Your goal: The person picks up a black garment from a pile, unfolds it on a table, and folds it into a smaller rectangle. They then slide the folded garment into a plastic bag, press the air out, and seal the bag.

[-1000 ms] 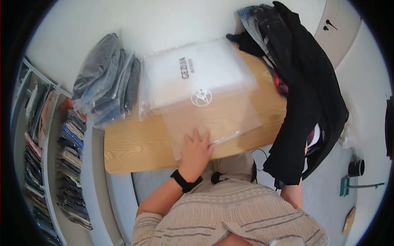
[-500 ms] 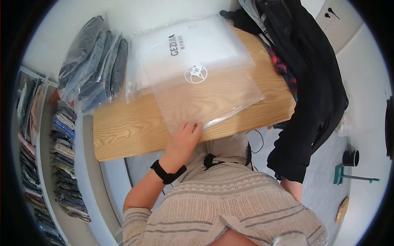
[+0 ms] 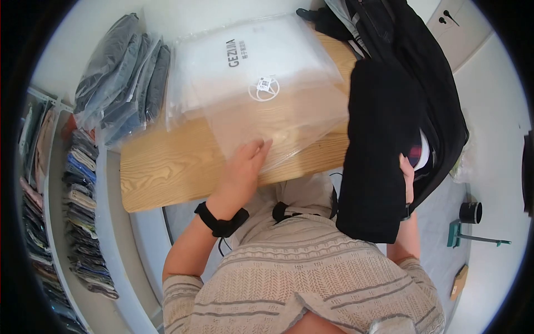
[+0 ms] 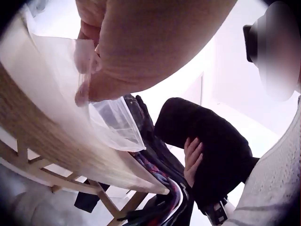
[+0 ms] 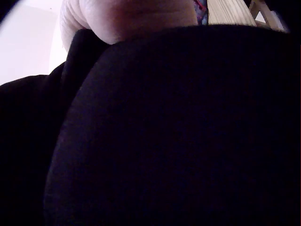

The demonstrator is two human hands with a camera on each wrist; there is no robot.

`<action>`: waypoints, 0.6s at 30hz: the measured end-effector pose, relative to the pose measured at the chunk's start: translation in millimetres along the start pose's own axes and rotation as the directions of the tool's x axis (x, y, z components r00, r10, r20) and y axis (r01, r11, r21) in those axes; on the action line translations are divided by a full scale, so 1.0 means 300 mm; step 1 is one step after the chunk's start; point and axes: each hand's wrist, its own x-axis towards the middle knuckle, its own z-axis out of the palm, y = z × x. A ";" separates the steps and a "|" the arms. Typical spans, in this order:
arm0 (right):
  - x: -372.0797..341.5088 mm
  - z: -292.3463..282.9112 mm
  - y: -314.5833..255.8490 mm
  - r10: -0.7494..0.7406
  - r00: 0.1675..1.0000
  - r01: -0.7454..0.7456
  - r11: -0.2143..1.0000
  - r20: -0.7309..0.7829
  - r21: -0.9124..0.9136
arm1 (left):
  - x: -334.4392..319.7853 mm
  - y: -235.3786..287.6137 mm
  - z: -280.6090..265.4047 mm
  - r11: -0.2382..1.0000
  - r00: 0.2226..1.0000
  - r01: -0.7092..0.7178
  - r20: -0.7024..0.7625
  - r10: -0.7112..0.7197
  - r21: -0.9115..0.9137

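Note:
My left hand (image 3: 239, 173) pinches the near edge of a clear plastic bag (image 3: 278, 119) on the wooden table; in the left wrist view, thumb and fingers (image 4: 87, 63) meet at the bag's edge. The bag overlaps a stack of white printed bags (image 3: 289, 50) and bears a round mark and small label. At the right, my right hand (image 3: 408, 172) holds a folded black garment (image 3: 375, 150), fingers along its side. Much of that hand is hidden in the head view. Black cloth (image 5: 178, 127) fills most of the right wrist view below the hand (image 5: 136, 19).
Bagged grey garments (image 3: 108, 67) stand at the table's (image 3: 161, 178) left end. Shelves of folded clothes (image 3: 83, 206) are further left. More dark clothes (image 3: 434, 83) hang over the right end, a plaid piece (image 4: 157, 172) among them. A black bin (image 3: 470, 212) stands on the floor.
The black garment has swung up and left, now a compact fold beside the table's front edge, and the right hand's fingers have come into view. The left hand has lifted the bag's near edge slightly.

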 end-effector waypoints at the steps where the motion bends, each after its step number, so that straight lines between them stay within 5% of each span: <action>1: 0.005 0.030 0.000 0.039 0.999 -0.038 0.998 0.030 -0.042 | 0.007 0.008 -0.009 1.000 1.000 0.003 -0.001 -0.003 -0.005; 7: 0.046 0.149 0.019 0.207 0.964 -0.152 0.944 0.167 -0.294 | 0.063 -0.008 -0.021 0.996 1.000 -0.010 -0.018 0.011 0.084; 9: 0.069 0.149 0.023 0.339 0.922 -0.249 0.889 0.187 -0.384 | 0.099 0.011 -0.043 0.988 0.989 0.147 -0.009 -0.146 0.039; 12: 0.105 0.173 0.051 0.369 0.898 -0.215 0.843 0.239 -0.492 | 0.121 0.010 -0.057 0.995 0.979 0.093 -0.184 -0.087 0.024; 18: 0.143 0.238 0.081 0.534 0.791 -0.196 0.684 0.300 -0.703 | 0.154 0.039 -0.064 0.996 0.977 0.084 -0.195 -0.083 -0.007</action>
